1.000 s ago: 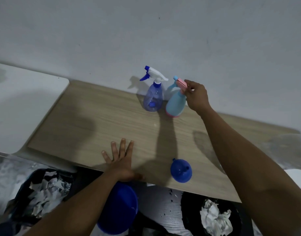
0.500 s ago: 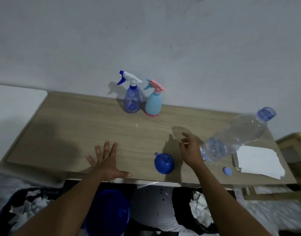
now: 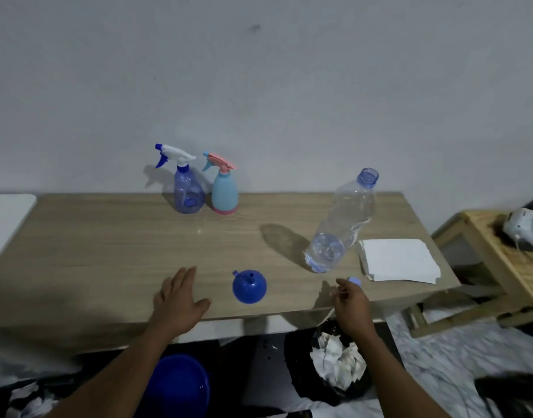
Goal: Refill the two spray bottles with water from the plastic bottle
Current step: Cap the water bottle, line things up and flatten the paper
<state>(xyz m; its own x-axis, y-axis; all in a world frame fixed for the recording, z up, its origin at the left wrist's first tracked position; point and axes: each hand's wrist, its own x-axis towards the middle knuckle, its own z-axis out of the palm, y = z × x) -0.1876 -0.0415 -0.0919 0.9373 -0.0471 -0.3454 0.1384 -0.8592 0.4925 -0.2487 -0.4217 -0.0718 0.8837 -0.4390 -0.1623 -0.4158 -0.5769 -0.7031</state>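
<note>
Two spray bottles stand side by side at the back of the wooden table point(image 3: 108, 245): a clear blue one with a white trigger head point(image 3: 187, 188) and a light blue one with a pink head point(image 3: 224, 188). A clear plastic bottle point(image 3: 342, 224) stands uncapped on the right, nearly empty; its blue cap point(image 3: 354, 281) lies near the front edge. A blue funnel point(image 3: 249, 286) rests mouth-down in front. My left hand point(image 3: 179, 300) lies flat on the table, left of the funnel. My right hand point(image 3: 351, 306) hovers by the cap with fingers loosely curled and holds nothing.
A white folded paper point(image 3: 399, 259) lies right of the plastic bottle. Below the table's front edge are a blue basin point(image 3: 177, 384) and a black bin with crumpled paper point(image 3: 337, 360). A wooden stool point(image 3: 494, 267) stands to the right.
My right hand let go of the pink spray head and drew back to the front edge near the cap. The view swung right, bringing in the plastic bottle and paper.
</note>
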